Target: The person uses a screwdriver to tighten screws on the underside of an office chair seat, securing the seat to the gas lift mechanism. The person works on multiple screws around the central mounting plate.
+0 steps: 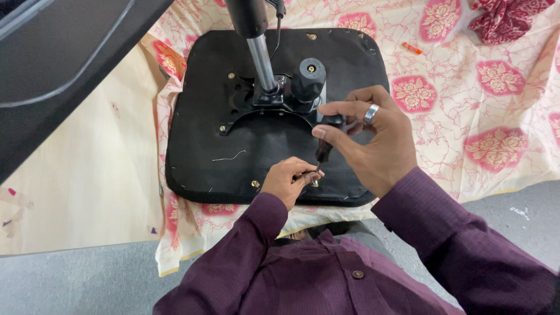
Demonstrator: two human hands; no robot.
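Two hands are working at the near edge of the upturned black seat [274, 146], which is lying on a flowered cloth [466, 116] over the surface. Our right hand [373, 140] is clenching its grip on a dark-handled screwdriver [322, 150], holding it nearly upright with the tip down at a brass screw [315, 183]. Our left hand [289, 181] is pinching around that tip, steadying it; we cannot tell whether the fingers are grasping the screw itself. Several other brass screws are already sitting in the seat: one near the front left [255, 184], two by the metal bracket [268, 99]. We are judging this screw to be partly driven at most, with tightening left to do.
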